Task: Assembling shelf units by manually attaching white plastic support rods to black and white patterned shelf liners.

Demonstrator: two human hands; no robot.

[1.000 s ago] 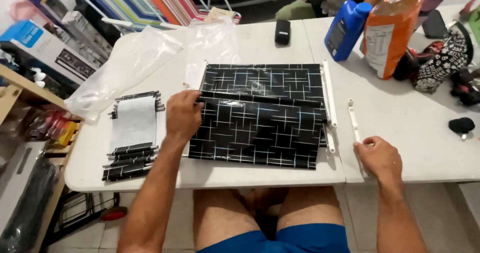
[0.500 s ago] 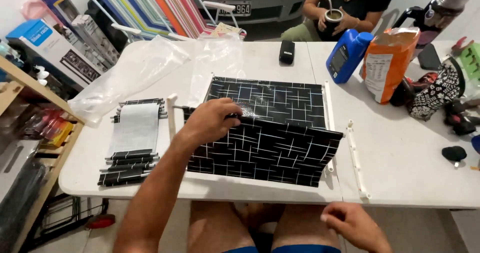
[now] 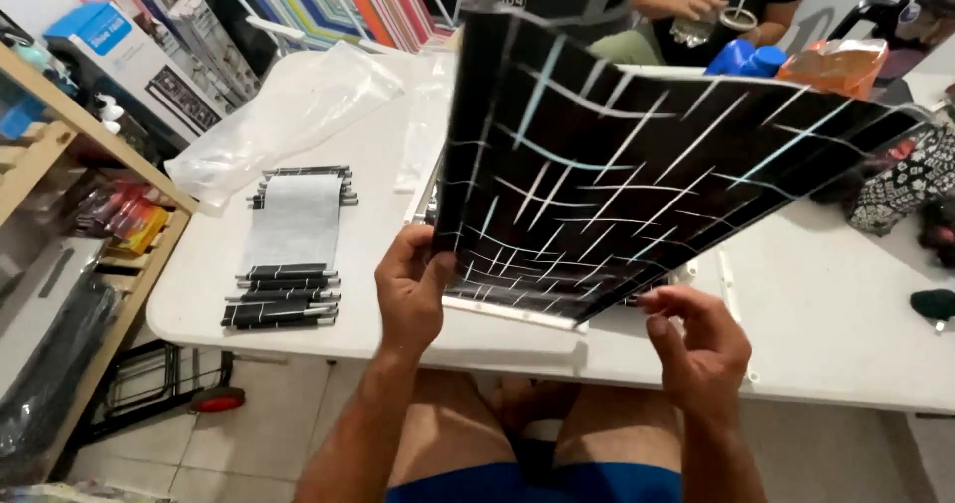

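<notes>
Up off the white counter (image 3: 328, 339), a black sheet with thin white grid lines (image 3: 617, 180) stands tilted toward the camera. Left hand (image 3: 410, 289) pinches its lower left corner; right hand (image 3: 701, 339) curls its fingers at the lower right edge. Farther left lies a grey sheet with stacked black strips (image 3: 290, 249).

glossy black sheet (image 3: 617, 185), smooth white table (image 3: 846, 314)
</notes>
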